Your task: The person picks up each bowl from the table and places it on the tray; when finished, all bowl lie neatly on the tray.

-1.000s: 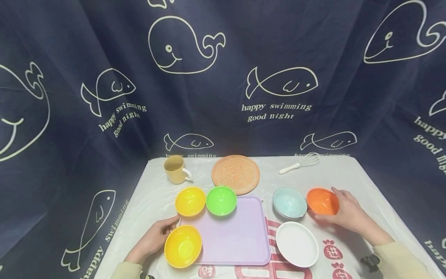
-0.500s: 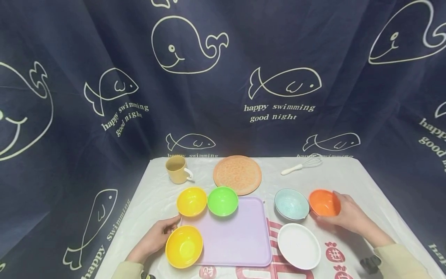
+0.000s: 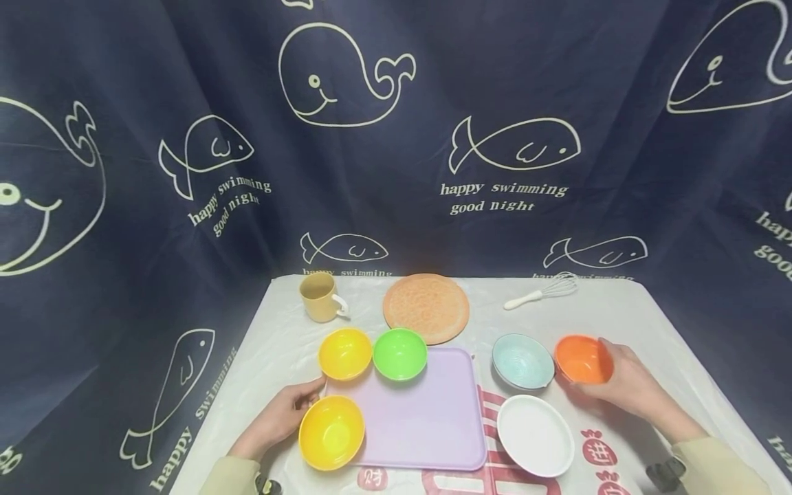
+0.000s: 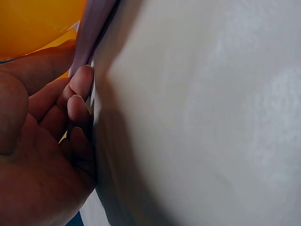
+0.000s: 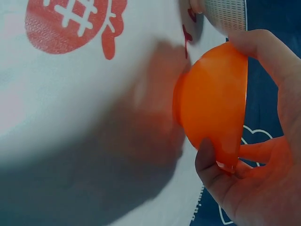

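On the right side in the head view, my right hand [image 3: 631, 381] holds an orange bowl [image 3: 581, 359] by its right side. The right wrist view shows the thumb against the outer wall of this orange bowl [image 5: 211, 103], with fingers around its rim. A pale blue bowl [image 3: 523, 361] stands just left of it, and a white bowl [image 3: 535, 436] is nearer me. My left hand [image 3: 281, 412] grips the left edge of a lilac tray [image 3: 427, 426], between two yellow bowls [image 3: 345, 354]. Its curled fingers [image 4: 81, 81] meet the tray's edge in the left wrist view.
A green bowl [image 3: 400, 354] overlaps the tray's far edge. Behind stand a tan mug [image 3: 318, 297], a round orange-brown board [image 3: 425, 308] and a whisk [image 3: 538, 292]. A dark blue printed curtain [image 3: 371, 172] surrounds the table.
The head view has turned slightly, so everything sits a little further right in the picture. Both hands keep their places at the tray and the orange bowl.
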A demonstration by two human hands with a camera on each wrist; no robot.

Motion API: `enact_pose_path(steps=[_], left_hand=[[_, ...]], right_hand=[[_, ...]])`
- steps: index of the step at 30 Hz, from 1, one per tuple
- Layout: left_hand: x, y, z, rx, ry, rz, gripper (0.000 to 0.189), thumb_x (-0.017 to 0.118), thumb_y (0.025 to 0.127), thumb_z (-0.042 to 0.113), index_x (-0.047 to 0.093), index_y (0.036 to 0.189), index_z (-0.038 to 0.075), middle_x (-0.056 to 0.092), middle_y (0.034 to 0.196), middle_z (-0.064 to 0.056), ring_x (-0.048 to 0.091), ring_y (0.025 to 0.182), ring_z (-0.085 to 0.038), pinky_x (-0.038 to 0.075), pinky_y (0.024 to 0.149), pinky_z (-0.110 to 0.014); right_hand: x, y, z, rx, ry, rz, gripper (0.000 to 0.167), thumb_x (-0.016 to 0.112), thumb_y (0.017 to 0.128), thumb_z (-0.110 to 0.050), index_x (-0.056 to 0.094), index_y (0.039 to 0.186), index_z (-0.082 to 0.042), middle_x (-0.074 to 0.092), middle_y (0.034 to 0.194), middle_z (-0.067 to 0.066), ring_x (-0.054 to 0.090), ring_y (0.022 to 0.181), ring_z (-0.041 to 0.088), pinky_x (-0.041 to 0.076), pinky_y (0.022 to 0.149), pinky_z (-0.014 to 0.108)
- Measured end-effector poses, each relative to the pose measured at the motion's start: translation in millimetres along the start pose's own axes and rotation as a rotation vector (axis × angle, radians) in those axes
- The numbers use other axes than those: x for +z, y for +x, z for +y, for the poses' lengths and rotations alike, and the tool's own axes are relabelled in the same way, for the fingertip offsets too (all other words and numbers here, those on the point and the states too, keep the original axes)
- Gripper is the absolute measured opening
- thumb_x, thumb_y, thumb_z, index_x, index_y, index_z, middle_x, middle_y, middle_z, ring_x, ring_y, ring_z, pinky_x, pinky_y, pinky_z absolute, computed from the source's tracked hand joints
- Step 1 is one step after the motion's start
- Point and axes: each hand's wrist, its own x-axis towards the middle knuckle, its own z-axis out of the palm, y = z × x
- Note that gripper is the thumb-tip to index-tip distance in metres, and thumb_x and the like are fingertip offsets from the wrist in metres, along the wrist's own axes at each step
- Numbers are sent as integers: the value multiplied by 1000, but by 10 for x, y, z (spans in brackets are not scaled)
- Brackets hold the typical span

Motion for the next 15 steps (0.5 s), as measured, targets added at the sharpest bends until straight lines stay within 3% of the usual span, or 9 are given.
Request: enact_pose_path(steps=[4, 8, 11, 15], left_hand=[[4, 26, -1, 18, 9, 0, 55, 74, 94, 14, 61, 148, 17, 73, 116, -3, 61, 111, -22, 41, 111, -61], [0, 33, -10, 32, 9, 8, 54, 74, 94, 11, 62, 146, 17, 70, 132, -3, 61, 116, -23, 40, 112, -62], [-5, 28, -18, 25, -5, 4, 54, 74, 94, 13, 62, 146, 18, 68, 137, -5, 60, 128, -31, 38, 113, -63], [-5, 25, -29, 26, -17, 1, 54, 74, 94, 12, 62, 146, 18, 68, 136, -4, 59, 127, -31, 38, 113, -62]], right_hand=[[-83, -18, -42, -15, -7, 23, 121, 96, 70, -35, 26, 146, 27, 37, 131, 52, 50, 112, 63, 44, 93, 77], [-154, -40, -161, -60, -6, 76, 120, 98, 67, -35, 31, 145, 26, 40, 131, 50, 50, 111, 61, 45, 91, 77], [-198, -57, -331, -93, 6, 103, 119, 99, 66, -37, 35, 144, 25, 42, 131, 48, 51, 112, 59, 46, 89, 76], [-224, -86, -658, -113, 24, 83, 121, 99, 65, -40, 34, 146, 23, 43, 133, 45, 52, 112, 57, 47, 89, 74]])
